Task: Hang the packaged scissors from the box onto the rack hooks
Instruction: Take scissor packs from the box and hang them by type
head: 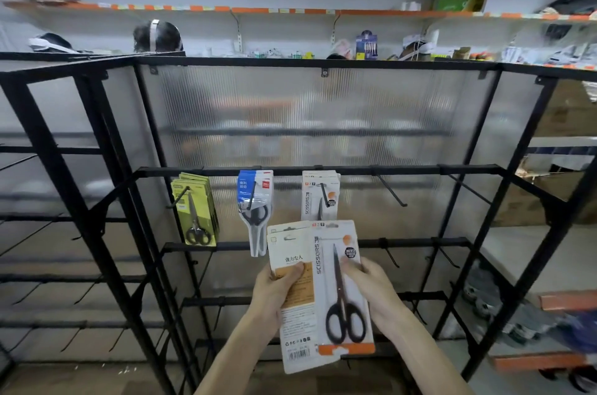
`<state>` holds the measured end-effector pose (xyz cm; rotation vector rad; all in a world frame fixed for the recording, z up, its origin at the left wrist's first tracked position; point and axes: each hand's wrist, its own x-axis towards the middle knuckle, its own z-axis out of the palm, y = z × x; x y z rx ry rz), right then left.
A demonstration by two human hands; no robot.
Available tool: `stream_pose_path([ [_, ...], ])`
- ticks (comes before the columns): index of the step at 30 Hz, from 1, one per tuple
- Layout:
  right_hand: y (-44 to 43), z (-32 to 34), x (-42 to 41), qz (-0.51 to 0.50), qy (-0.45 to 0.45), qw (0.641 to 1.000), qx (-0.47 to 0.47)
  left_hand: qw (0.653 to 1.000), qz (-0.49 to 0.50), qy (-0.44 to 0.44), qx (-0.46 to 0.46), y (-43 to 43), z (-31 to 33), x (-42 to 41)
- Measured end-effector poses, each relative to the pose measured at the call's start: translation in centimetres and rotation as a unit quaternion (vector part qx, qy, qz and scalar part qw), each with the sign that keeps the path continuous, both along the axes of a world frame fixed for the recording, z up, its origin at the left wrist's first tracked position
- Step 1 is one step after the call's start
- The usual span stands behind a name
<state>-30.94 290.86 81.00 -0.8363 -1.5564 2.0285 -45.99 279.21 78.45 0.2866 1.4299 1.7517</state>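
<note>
My left hand [274,293] grips a stack of white and tan scissors packs [292,268] seen from the back. My right hand [371,288] holds a white and orange pack with black scissors [342,291] face up, its thumb on the card's front. Both packs are held in front of the black rack's top bar [355,170]. On that bar's hooks hang yellow-green packs [195,207], a blue and white pack [256,204] and white and orange packs [319,196]. Empty hooks [389,189] stick out to the right.
Lower rack bars carry more bare hooks [389,257]. A ribbed translucent panel [307,110] backs the rack. Another black frame [64,168] stands at left. Orange shelving with goods [549,362] is at right. A person's head [156,36] shows behind the rack.
</note>
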Motion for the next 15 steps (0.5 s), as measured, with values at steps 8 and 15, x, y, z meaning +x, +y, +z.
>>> stream_pose_path([
  [8, 2.2, 1.7, -2.8, -0.077, -0.060, 0.977, 0.190, 0.996, 0.076, 0.021, -0.032, -0.6, -1.1, -1.6],
  [15, 3.3, -0.2, -4.4, -0.099, -0.073, 0.980, 0.156, 0.994, 0.090, 0.023, -0.050, -0.9, -2.1, -2.7],
])
